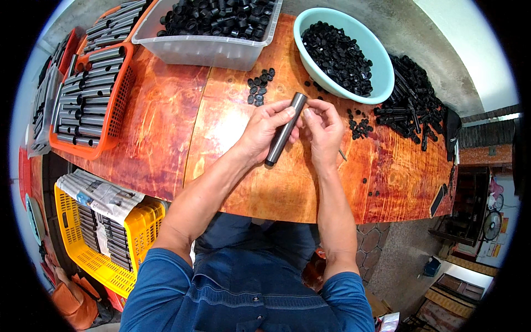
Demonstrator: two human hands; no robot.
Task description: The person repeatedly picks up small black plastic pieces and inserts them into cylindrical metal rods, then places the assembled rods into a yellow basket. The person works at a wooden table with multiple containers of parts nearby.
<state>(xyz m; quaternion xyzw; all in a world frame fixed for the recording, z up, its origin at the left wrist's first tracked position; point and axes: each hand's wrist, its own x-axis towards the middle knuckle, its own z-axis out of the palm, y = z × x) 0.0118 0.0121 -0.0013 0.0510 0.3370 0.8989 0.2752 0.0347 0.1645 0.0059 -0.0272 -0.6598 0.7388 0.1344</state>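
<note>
My left hand point(259, 131) is wrapped round a dark grey metal tube point(284, 134), thumb on top, holding it at a slant over the wooden table point(232, 188). The tube's far end points up and to the right. Close beside that end is my right hand point(325, 128), its fingers curled and the thumb drawn in toward them. Whatever sits between those fingertips, if anything, is too small to make out. Beyond my hands lie several small black oval caps point(258, 88) in loose rows. More small black pieces point(359, 124) are scattered to the right of my right hand.
At the back stand a clear bin point(204, 54) of black caps and a pale blue basin point(318, 72) of small black parts. A black heap point(415, 102) lies right. Left are an orange basket point(113, 130) of tubes and, lower, a yellow crate point(145, 229).
</note>
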